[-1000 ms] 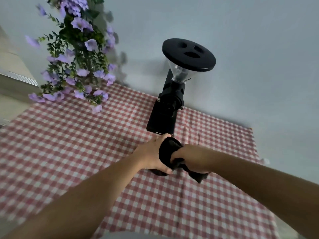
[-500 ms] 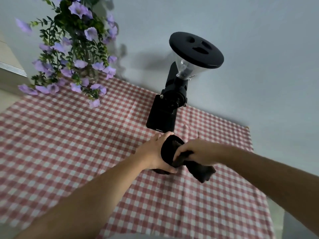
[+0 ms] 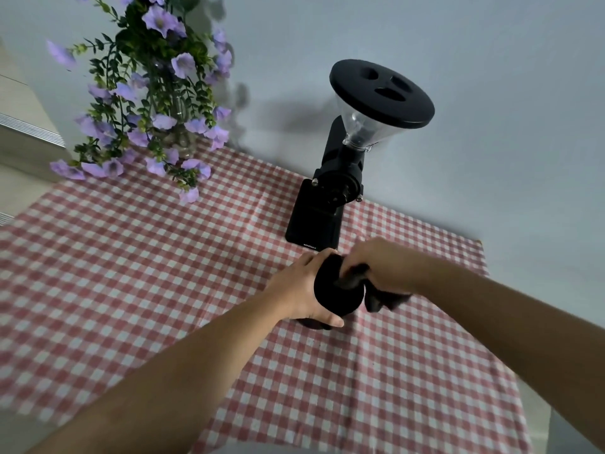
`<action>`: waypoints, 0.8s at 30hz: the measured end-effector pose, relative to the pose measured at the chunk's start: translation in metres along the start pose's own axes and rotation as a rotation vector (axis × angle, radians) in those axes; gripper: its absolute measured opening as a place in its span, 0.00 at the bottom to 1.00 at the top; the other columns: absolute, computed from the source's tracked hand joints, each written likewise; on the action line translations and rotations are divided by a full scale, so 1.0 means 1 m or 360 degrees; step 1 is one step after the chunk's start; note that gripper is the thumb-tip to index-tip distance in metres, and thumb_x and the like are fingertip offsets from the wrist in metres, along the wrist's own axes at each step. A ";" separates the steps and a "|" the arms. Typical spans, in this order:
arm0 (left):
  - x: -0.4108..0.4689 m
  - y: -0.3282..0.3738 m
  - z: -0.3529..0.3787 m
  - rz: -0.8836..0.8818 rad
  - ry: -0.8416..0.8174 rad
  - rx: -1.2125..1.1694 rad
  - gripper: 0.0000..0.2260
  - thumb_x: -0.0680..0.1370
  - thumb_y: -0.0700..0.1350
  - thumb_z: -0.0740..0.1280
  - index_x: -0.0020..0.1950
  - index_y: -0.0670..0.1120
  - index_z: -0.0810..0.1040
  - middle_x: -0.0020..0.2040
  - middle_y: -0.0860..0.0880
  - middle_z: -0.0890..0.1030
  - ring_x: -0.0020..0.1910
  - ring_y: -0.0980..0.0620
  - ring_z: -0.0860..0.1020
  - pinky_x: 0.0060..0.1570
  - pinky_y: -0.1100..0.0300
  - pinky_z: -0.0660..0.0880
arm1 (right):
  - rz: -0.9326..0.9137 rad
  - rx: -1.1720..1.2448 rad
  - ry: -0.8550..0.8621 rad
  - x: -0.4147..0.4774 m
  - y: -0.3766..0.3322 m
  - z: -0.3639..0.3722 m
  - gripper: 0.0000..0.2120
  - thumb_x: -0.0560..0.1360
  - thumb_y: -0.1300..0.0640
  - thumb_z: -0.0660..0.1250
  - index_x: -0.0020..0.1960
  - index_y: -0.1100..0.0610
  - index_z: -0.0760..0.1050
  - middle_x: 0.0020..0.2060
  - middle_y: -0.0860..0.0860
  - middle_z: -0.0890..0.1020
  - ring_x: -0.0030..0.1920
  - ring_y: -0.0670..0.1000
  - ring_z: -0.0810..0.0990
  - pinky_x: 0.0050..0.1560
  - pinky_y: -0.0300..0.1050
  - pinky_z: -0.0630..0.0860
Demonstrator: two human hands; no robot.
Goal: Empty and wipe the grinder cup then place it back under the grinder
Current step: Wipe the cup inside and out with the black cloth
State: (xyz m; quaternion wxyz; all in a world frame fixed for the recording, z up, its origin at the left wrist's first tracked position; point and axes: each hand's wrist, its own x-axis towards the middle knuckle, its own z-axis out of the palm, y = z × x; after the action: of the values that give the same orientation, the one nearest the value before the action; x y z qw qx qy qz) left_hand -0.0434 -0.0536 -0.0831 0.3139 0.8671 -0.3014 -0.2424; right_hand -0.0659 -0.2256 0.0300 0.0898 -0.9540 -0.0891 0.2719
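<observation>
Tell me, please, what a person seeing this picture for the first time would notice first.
At the centre, the left hand grips a black grinder cup while the right hand pushes a dark cloth into it. Just behind stands the black grinder, and purple flowers fill the upper left, all over a red checked tablecloth.

A red-and-white checked tablecloth (image 3: 131, 273) covers the table; purple flowers in a glass vase (image 3: 154, 93) stand at its back-left.
</observation>
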 end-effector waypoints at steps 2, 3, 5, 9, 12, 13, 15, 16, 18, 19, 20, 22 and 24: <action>-0.001 -0.001 0.001 -0.0022 0.0002 0.0012 0.58 0.55 0.70 0.74 0.76 0.61 0.44 0.76 0.53 0.59 0.70 0.48 0.67 0.61 0.45 0.73 | -0.0044 -0.0305 0.0379 0.008 -0.005 0.004 0.17 0.75 0.63 0.62 0.59 0.45 0.76 0.56 0.48 0.77 0.54 0.52 0.76 0.52 0.48 0.76; -0.001 -0.001 0.002 -0.0029 0.0007 0.0034 0.59 0.55 0.70 0.75 0.77 0.60 0.44 0.76 0.53 0.59 0.70 0.48 0.67 0.61 0.46 0.73 | -0.0106 -0.0454 0.0472 0.009 -0.009 0.014 0.17 0.76 0.61 0.64 0.62 0.47 0.75 0.59 0.49 0.76 0.57 0.52 0.73 0.55 0.48 0.75; 0.001 0.000 0.003 -0.0040 0.0007 0.0085 0.59 0.57 0.69 0.75 0.77 0.59 0.43 0.76 0.53 0.59 0.70 0.49 0.67 0.60 0.47 0.73 | -0.0190 -0.0617 0.0444 0.000 -0.012 0.040 0.20 0.76 0.60 0.65 0.67 0.50 0.70 0.65 0.50 0.72 0.63 0.53 0.68 0.61 0.50 0.73; 0.002 0.002 0.003 -0.0034 0.0022 0.0090 0.57 0.57 0.68 0.75 0.76 0.60 0.45 0.75 0.52 0.62 0.68 0.48 0.69 0.59 0.45 0.74 | -0.0096 -0.0696 0.0267 -0.017 -0.005 0.050 0.20 0.76 0.62 0.63 0.67 0.51 0.70 0.68 0.49 0.70 0.67 0.55 0.63 0.64 0.50 0.69; 0.000 0.003 0.002 -0.0010 0.0020 0.0082 0.55 0.57 0.68 0.75 0.75 0.61 0.47 0.72 0.53 0.65 0.65 0.48 0.71 0.57 0.43 0.75 | 0.0107 -0.0572 0.0007 -0.008 -0.019 0.051 0.18 0.76 0.63 0.62 0.64 0.52 0.73 0.64 0.49 0.73 0.63 0.54 0.68 0.61 0.49 0.71; -0.001 0.003 0.001 0.0000 0.0033 0.0073 0.54 0.57 0.68 0.75 0.75 0.61 0.48 0.71 0.53 0.66 0.65 0.49 0.72 0.57 0.44 0.75 | 0.0206 -0.0437 -0.0088 -0.007 -0.021 0.050 0.18 0.76 0.63 0.63 0.64 0.52 0.74 0.63 0.50 0.74 0.61 0.54 0.71 0.61 0.48 0.72; -0.001 0.004 0.000 0.0014 0.0052 0.0081 0.54 0.57 0.67 0.76 0.75 0.61 0.49 0.69 0.52 0.68 0.64 0.49 0.72 0.56 0.44 0.75 | 0.0191 -0.0144 -0.0094 -0.008 -0.019 0.049 0.17 0.76 0.64 0.62 0.62 0.51 0.75 0.59 0.51 0.74 0.55 0.53 0.76 0.58 0.47 0.75; -0.001 0.004 0.000 0.0014 0.0051 0.0088 0.53 0.57 0.67 0.76 0.74 0.61 0.49 0.69 0.52 0.69 0.63 0.49 0.72 0.55 0.44 0.75 | 0.0130 -0.0014 -0.0061 -0.012 -0.015 0.048 0.18 0.76 0.66 0.61 0.61 0.50 0.76 0.59 0.51 0.75 0.53 0.53 0.76 0.56 0.46 0.75; -0.002 0.005 0.000 0.0005 0.0042 0.0087 0.54 0.57 0.67 0.76 0.74 0.61 0.49 0.70 0.52 0.68 0.64 0.48 0.72 0.56 0.42 0.75 | 0.0037 0.0078 -0.0075 -0.018 -0.010 0.042 0.18 0.75 0.67 0.61 0.58 0.49 0.78 0.59 0.51 0.75 0.54 0.52 0.76 0.57 0.45 0.75; -0.002 0.005 0.000 -0.0001 0.0039 0.0085 0.54 0.57 0.67 0.76 0.75 0.61 0.48 0.71 0.52 0.67 0.65 0.48 0.72 0.57 0.42 0.74 | 0.0000 0.0033 -0.0091 -0.015 -0.007 0.038 0.17 0.75 0.66 0.61 0.57 0.50 0.79 0.59 0.51 0.76 0.55 0.52 0.76 0.58 0.45 0.74; -0.002 0.005 0.000 -0.0010 0.0033 0.0085 0.55 0.57 0.67 0.76 0.75 0.60 0.48 0.72 0.53 0.66 0.66 0.48 0.71 0.58 0.42 0.74 | -0.0029 -0.0031 -0.0084 -0.010 -0.006 0.030 0.16 0.74 0.66 0.63 0.56 0.51 0.80 0.59 0.51 0.77 0.54 0.52 0.77 0.58 0.45 0.74; -0.001 0.004 -0.002 -0.0033 0.0005 0.0105 0.56 0.58 0.68 0.75 0.77 0.60 0.46 0.75 0.53 0.61 0.68 0.48 0.69 0.60 0.42 0.73 | -0.0146 -0.0196 0.0051 0.003 -0.005 0.012 0.17 0.73 0.68 0.64 0.54 0.51 0.81 0.57 0.50 0.78 0.53 0.49 0.77 0.57 0.45 0.75; -0.002 0.004 -0.001 -0.0043 0.0004 0.0131 0.57 0.58 0.69 0.75 0.78 0.58 0.45 0.77 0.53 0.60 0.70 0.48 0.67 0.61 0.42 0.72 | -0.0195 -0.0250 0.0257 0.011 -0.006 0.003 0.20 0.73 0.70 0.63 0.56 0.49 0.80 0.56 0.47 0.76 0.54 0.49 0.74 0.53 0.45 0.75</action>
State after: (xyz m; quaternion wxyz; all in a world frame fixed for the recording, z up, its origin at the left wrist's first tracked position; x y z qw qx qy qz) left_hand -0.0451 -0.0542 -0.0794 0.2749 0.8836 -0.2990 -0.2329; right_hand -0.0588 -0.2171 0.0227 0.0382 -0.9696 -0.1608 0.1804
